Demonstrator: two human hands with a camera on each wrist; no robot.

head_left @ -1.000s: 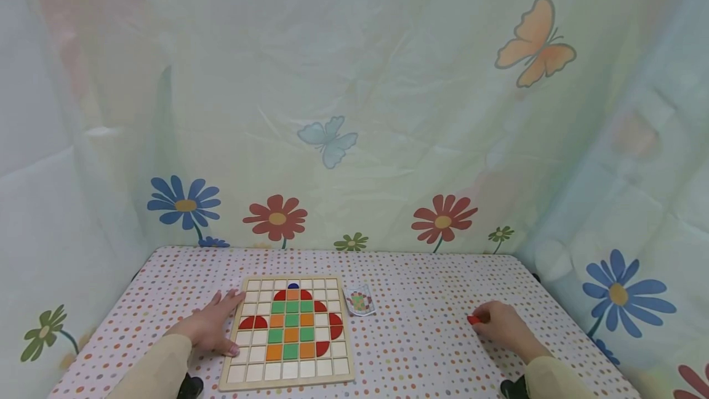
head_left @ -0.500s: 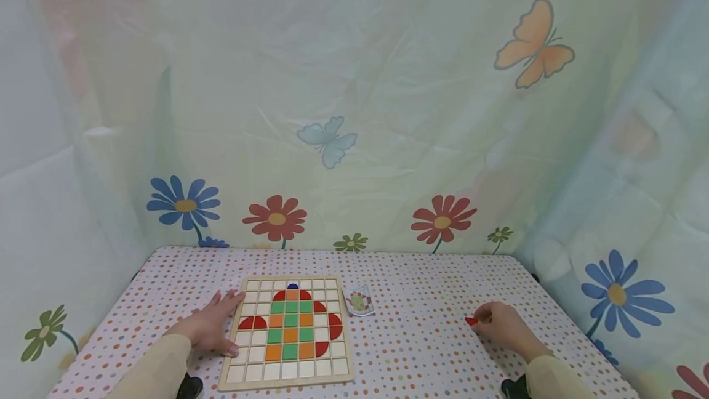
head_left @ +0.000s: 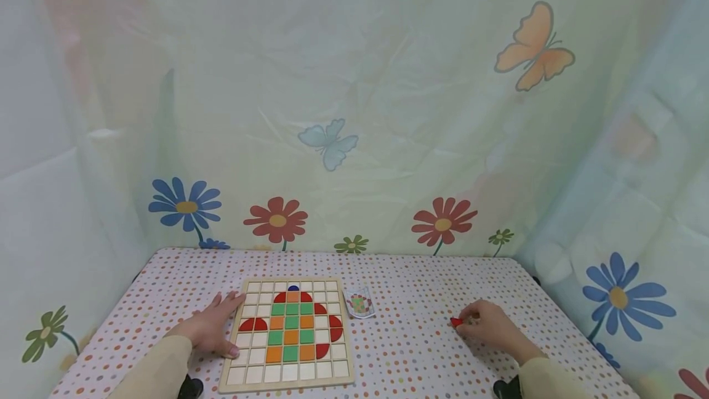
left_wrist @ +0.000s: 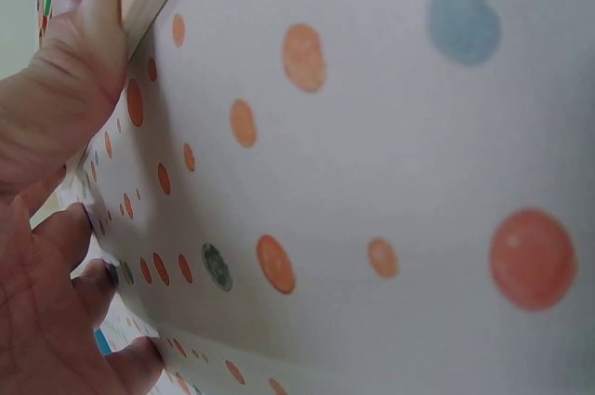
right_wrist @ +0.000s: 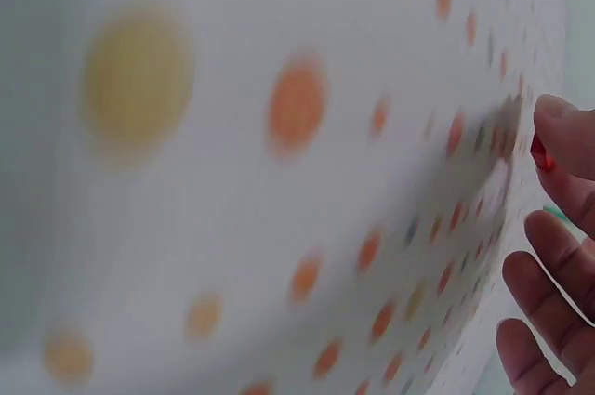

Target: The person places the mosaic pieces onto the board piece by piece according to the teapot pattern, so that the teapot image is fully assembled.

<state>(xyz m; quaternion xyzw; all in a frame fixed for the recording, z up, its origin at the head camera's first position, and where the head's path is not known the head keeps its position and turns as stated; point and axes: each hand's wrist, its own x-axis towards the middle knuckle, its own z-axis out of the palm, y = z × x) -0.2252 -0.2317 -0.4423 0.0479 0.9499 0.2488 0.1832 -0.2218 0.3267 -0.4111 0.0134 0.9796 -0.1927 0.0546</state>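
A wooden grid board lies on the dotted table, with green and orange squares, red rounded tiles and a blue half-round in some of its cells. Against the board's left edge rests my left hand, fingers spread and the thumb on the frame; the left wrist view shows the thumb touching the wooden rim. To the right of the board, my right hand pinches a small red tile between thumb and fingertips, above the tabletop. In the right wrist view, only a sliver of the red tile shows.
A small card printed with a coloured pattern lies just right of the board's upper corner. Behind the table hangs a curtain with flowers and butterflies, and similar cloth closes both sides.
My right hand has moved left toward the board, carrying the red tile. The left hand has stayed at the board's edge, and the tiles on the board look the same.
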